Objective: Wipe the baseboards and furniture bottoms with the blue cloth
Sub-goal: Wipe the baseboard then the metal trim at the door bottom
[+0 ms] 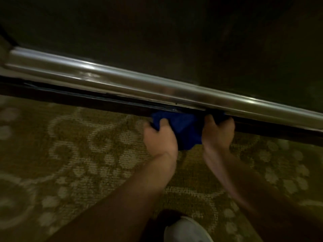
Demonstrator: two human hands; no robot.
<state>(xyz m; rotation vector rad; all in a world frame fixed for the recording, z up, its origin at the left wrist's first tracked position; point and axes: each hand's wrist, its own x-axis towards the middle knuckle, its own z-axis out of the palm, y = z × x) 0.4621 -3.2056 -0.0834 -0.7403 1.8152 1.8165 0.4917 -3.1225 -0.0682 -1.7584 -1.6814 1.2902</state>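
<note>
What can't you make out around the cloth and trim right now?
- Head view: the right hand fingertips, tucked under the shiny trim.
- The blue cloth top edge, lost in the dark gap below the trim; contact unclear.
- Dust or dirt: motion blur and dim light hide it.
- The white shoe, cut off by the bottom edge.

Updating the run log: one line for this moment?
left hand: gripping blue cloth | right hand: gripping cloth | cloth at dark baseboard | carpet below

No readable text, label, brand, number or sign anywhere; too dim and blurred to make out any lettering.
</note>
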